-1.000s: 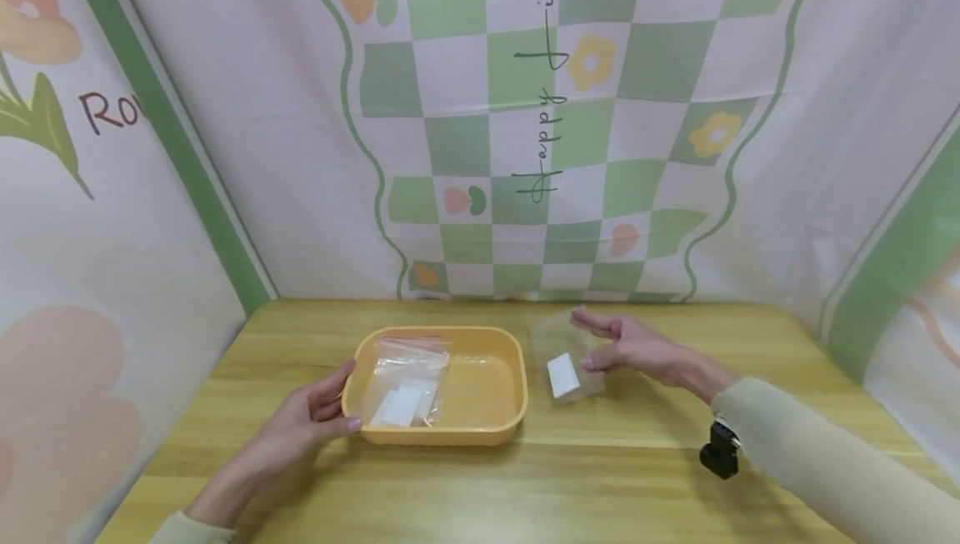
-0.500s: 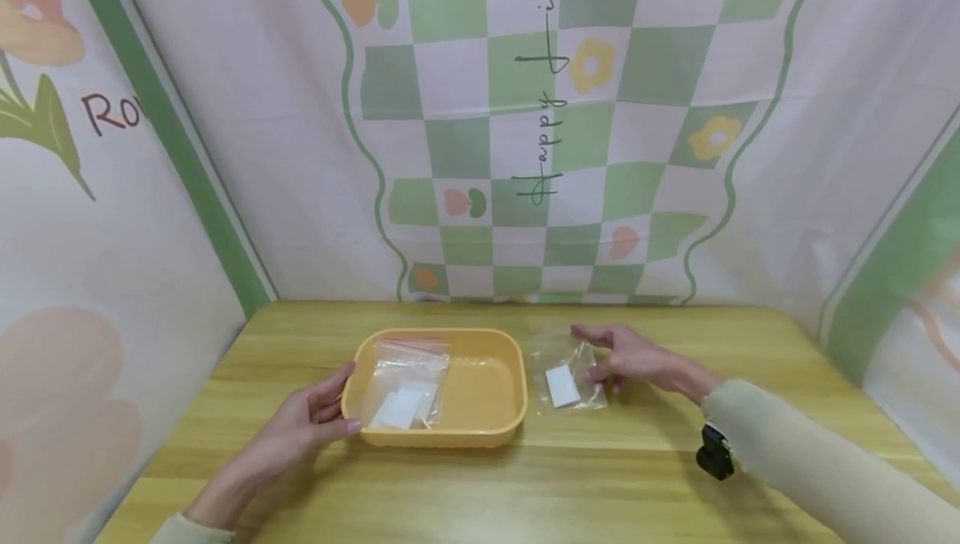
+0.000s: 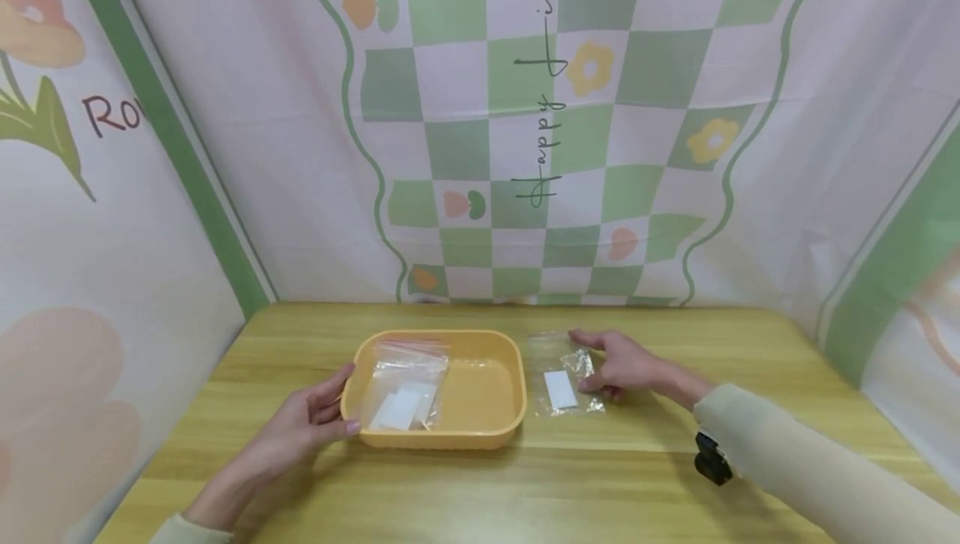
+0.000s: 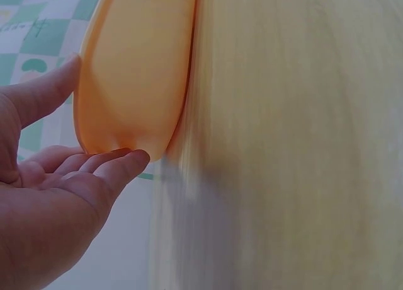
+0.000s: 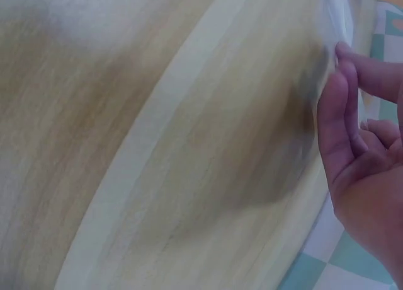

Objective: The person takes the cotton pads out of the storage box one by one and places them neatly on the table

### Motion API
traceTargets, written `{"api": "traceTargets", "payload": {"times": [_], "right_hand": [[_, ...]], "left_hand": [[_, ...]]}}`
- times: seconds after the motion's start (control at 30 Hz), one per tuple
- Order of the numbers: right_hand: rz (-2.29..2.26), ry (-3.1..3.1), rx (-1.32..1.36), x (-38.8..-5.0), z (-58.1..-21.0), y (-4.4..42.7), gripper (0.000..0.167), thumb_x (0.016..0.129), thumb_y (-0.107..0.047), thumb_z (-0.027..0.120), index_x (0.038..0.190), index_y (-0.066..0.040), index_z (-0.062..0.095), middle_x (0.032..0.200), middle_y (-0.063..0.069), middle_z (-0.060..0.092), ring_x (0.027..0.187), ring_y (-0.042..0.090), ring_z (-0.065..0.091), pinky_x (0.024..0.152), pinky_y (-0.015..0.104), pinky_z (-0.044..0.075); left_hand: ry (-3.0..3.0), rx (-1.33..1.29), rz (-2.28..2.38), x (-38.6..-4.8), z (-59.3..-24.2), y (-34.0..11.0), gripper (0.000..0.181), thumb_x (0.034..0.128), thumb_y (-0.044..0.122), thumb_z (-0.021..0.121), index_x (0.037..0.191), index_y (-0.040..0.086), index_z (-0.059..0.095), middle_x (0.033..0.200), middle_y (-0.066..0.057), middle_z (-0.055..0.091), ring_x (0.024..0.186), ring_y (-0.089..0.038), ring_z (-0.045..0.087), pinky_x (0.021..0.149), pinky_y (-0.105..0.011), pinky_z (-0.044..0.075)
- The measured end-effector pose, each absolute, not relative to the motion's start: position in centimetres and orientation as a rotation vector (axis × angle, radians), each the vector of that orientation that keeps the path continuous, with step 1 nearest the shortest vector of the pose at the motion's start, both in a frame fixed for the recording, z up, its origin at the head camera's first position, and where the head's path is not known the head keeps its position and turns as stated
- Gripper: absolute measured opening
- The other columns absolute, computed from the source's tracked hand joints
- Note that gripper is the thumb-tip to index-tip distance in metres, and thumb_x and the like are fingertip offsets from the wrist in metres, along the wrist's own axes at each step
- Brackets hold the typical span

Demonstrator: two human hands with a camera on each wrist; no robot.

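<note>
My left hand [image 3: 303, 419] holds the left end of a yellow plastic tray [image 3: 480, 436], thumb at the front corner and fingers against the end. In the left wrist view the thumb touches the tray's rim [image 4: 82, 82]. Inside the tray lies a clear zip bag [image 3: 408, 369] with a pinkish seal and flat white pieces in it. To the right of the tray is another clear zip bag [image 3: 551, 352] containing a white rectangular piece [image 3: 560, 390]. My right hand [image 3: 626, 363] pinches that bag's right side; in the right wrist view, thumb and fingertips meet at its edge.
Everything stands on a wood-grain table [image 3: 480, 494]. A green-and-white checked cloth [image 3: 517, 136] hangs behind the table's back edge. A small black device [image 3: 712, 459] sits under the right cuff.
The right hand has come slightly down and left with the bag, which now lies flatter on the table beside the tray. Left hand and tray stay in place.
</note>
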State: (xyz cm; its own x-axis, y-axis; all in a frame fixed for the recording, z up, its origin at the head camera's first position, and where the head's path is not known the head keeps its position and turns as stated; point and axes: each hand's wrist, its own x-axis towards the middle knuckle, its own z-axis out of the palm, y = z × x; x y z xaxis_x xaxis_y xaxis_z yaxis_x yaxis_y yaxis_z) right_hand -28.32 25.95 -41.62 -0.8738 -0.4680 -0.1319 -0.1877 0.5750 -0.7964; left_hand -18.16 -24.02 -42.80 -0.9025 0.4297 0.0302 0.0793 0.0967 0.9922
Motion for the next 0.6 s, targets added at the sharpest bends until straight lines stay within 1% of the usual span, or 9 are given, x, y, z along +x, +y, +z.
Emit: {"api": "traceTargets", "payload": {"times": [0.17, 0.27, 0.33, 0.4, 0.43, 0.47, 0.53, 0.57, 0.6], "right_hand": [[-1.128, 2.562, -0.569, -28.47, -41.93, 25.89, 0.097, 0.08, -0.003, 0.088, 0.159, 0.008, 0.032, 0.16, 0.039, 0.029, 0.044, 0.013, 0.049, 0.039, 0.03, 0.05], [-1.075, 2.615, -0.59, -28.6, -42.07, 25.93, 0.098, 0.078, -0.005, 0.09, 0.159, 0.008, 0.034, 0.161, 0.035, 0.033, 0.042, 0.013, 0.047, 0.038, 0.031, 0.049], [-1.02, 2.664, -0.611, -28.64, -42.1, 25.88, 0.098, 0.077, -0.007, 0.091, 0.158, 0.008, 0.037, 0.16, 0.034, 0.034, 0.043, 0.02, 0.051, 0.048, 0.033, 0.055], [-0.939, 2.728, -0.651, -28.64, -42.1, 25.8, 0.098, 0.075, -0.011, 0.092, 0.156, 0.008, 0.04, 0.159, 0.035, 0.036, 0.065, 0.032, 0.067, 0.071, 0.042, 0.063], [-0.903, 2.755, -0.676, -28.6, -42.05, 25.74, 0.097, 0.075, -0.012, 0.093, 0.155, 0.009, 0.042, 0.158, 0.036, 0.037, 0.081, 0.04, 0.071, 0.085, 0.049, 0.062], [-0.871, 2.779, -0.685, -28.55, -42.0, 25.69, 0.096, 0.074, -0.014, 0.093, 0.154, 0.009, 0.044, 0.157, 0.036, 0.038, 0.098, 0.047, 0.07, 0.097, 0.055, 0.058], [-0.839, 2.792, -0.677, -28.4, -41.92, 25.67, 0.095, 0.075, -0.016, 0.093, 0.153, 0.009, 0.045, 0.157, 0.038, 0.036, 0.106, 0.056, 0.065, 0.098, 0.061, 0.056], [-0.819, 2.8, -0.685, -28.34, -41.9, 25.68, 0.094, 0.076, -0.017, 0.093, 0.152, 0.01, 0.046, 0.157, 0.04, 0.036, 0.115, 0.057, 0.061, 0.1, 0.063, 0.054], [-0.814, 2.8, -0.674, -28.27, -41.88, 25.72, 0.093, 0.077, -0.018, 0.092, 0.152, 0.01, 0.046, 0.157, 0.04, 0.035, 0.115, 0.058, 0.061, 0.099, 0.064, 0.054]], "left_hand": [[2.109, 0.516, 1.877, -18.16, -42.81, -24.05, 0.088, 0.0992, -0.002, 0.069, 0.162, -0.013, 0.008, 0.167, -0.032, 0.007, 0.147, -0.053, 0.028, 0.107, -0.029, 0.05], [2.108, 0.519, 1.879, -18.16, -42.83, -24.04, 0.088, 0.0993, -0.003, 0.069, 0.162, -0.013, 0.008, 0.167, -0.032, 0.008, 0.147, -0.053, 0.028, 0.107, -0.029, 0.05], [2.109, 0.517, 1.88, -18.15, -42.83, -24.03, 0.088, 0.0993, -0.003, 0.069, 0.162, -0.013, 0.008, 0.167, -0.032, 0.008, 0.147, -0.053, 0.028, 0.107, -0.028, 0.05], [2.112, 0.515, 1.882, -18.12, -42.81, -24.03, 0.088, 0.0993, -0.003, 0.069, 0.161, -0.013, 0.008, 0.167, -0.032, 0.008, 0.147, -0.053, 0.028, 0.106, -0.028, 0.05], [2.111, 0.513, 1.883, -18.11, -42.82, -24.03, 0.088, 0.0993, -0.003, 0.069, 0.162, -0.013, 0.008, 0.167, -0.032, 0.008, 0.147, -0.053, 0.028, 0.106, -0.028, 0.05], [2.113, 0.514, 1.883, -18.11, -42.83, -24.04, 0.088, 0.0993, -0.003, 0.069, 0.162, -0.013, 0.008, 0.167, -0.032, 0.009, 0.147, -0.053, 0.028, 0.106, -0.028, 0.05], [2.115, 0.518, 1.883, -18.1, -42.87, -24.05, 0.088, 0.0991, -0.003, 0.069, 0.161, -0.013, 0.008, 0.167, -0.033, 0.009, 0.147, -0.053, 0.028, 0.106, -0.028, 0.05], [2.115, 0.521, 1.883, -18.1, -42.9, -24.05, 0.088, 0.099, -0.003, 0.069, 0.161, -0.013, 0.008, 0.167, -0.033, 0.009, 0.147, -0.053, 0.028, 0.106, -0.028, 0.05], [2.113, 0.523, 1.883, -18.1, -42.94, -24.06, 0.088, 0.0991, -0.003, 0.069, 0.161, -0.013, 0.008, 0.167, -0.033, 0.009, 0.147, -0.053, 0.028, 0.106, -0.028, 0.05]]}}
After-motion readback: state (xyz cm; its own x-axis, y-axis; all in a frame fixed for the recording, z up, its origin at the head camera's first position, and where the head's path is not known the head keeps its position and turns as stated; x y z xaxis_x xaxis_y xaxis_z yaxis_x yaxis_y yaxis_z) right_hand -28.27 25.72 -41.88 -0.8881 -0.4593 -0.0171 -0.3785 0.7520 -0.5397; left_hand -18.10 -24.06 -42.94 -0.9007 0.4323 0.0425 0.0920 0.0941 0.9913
